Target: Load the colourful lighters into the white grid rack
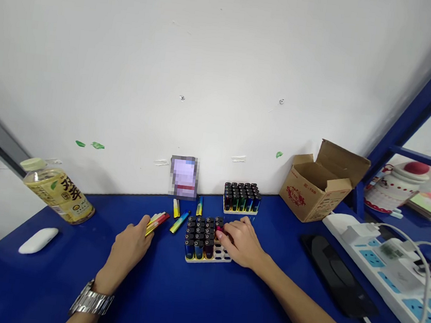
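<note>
While the left hand (128, 247) rests on the blue table (184, 303) with its grip clenched around a small bundle of lighters (159, 221), yellow and red ends poking out past the fingers, the right hand (243, 245) reaches over a white slotted tray (208, 259) just beside it. The right grip pinches a red lighter (218, 229) by its top at the tray's right side, where the lighter stands upright among the slots. Most of the tray's left and middle rows are filled with dark-capped lighters (199, 235), and open slots show along the near right edge under the hand. Three loose lighters (179, 222) lie on the table between the two hands and the white wall (227, 54). A second tray (241, 198), packed full, stands against the wall just behind the first. A metal wristwatch (92, 300) circles the left wrist. Well to the left, a tea bottle (58, 190) lies on its side near a white mouse (38, 240). To the right, an open cardboard box (321, 186) sits at the wall, with a black phone (337, 276) and a white power strip (383, 263) nearer the table's edge.
</note>
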Demonstrator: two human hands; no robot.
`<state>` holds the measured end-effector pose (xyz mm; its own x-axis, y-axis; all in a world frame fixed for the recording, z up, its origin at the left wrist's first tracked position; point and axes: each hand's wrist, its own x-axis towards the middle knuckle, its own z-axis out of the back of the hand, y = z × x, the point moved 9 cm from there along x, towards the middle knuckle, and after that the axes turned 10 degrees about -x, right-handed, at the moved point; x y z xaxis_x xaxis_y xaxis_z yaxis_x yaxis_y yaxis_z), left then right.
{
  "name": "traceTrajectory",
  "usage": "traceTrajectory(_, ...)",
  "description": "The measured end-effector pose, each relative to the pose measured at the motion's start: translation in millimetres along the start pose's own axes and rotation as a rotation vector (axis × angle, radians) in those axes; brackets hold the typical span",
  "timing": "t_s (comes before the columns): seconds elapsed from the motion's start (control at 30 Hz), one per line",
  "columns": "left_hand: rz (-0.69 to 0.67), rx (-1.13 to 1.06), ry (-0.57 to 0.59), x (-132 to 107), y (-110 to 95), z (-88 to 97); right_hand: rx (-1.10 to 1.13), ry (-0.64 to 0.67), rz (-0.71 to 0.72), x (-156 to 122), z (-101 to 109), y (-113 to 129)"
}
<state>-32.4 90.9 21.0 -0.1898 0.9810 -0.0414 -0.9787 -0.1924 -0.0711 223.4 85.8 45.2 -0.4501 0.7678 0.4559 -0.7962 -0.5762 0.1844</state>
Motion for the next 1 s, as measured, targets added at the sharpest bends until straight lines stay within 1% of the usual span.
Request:
traceTrajectory(0.1,0.001,-0.037,-0.062,1,4,5.9,0.0,-0.037,0.0,-1,2,-1)
traceTrajectory(0.2,0.0,-0.155,-0.12,1,8,12.7,0.043,-0.111,-0.019,-3,6,-5)
traceTrajectory(0.3,-0.025,-0.281,-0.185,0,7,20.8,0.113,-0.185,-0.035,-4,11,-8)
traceTrajectory(0.43,-0.082,-0.39,-0.301,-8,-4,36.1,0.202,-0.32,-0.039,-5,30,1)
traceTrajectory(0.53,-0.152,-0.461,-0.376,-19,-19,48.7,0.236,-0.393,-0.064,-1,48,18)
traceTrajectory(0.6,-0.189,-0.51,-0.401,-27,-29,54.0,0.199,-0.386,-0.057,5,56,37)
traceTrajectory(0.63,-0.203,-0.533,-0.405,-31,-34,55.1,0.175,-0.357,-0.057,10,57,47)
traceTrajectory(0.73,-0.239,-0.597,-0.41,-40,-46,54.2,0.13,-0.254,-0.121,26,52,64)
traceTrajectory(0.83,-0.281,-0.633,-0.425,-44,-52,50.4,0.155,-0.174,-0.164,39,42,72)
traceTrajectory(0.9,-0.302,-0.647,-0.44,-44,-54,48.5,0.216,-0.171,-0.187,43,39,73)
traceTrajectory(1.0,-0.335,-0.667,-0.463,-43,-55,48.6,0.308,-0.202,-0.231,44,38,69)
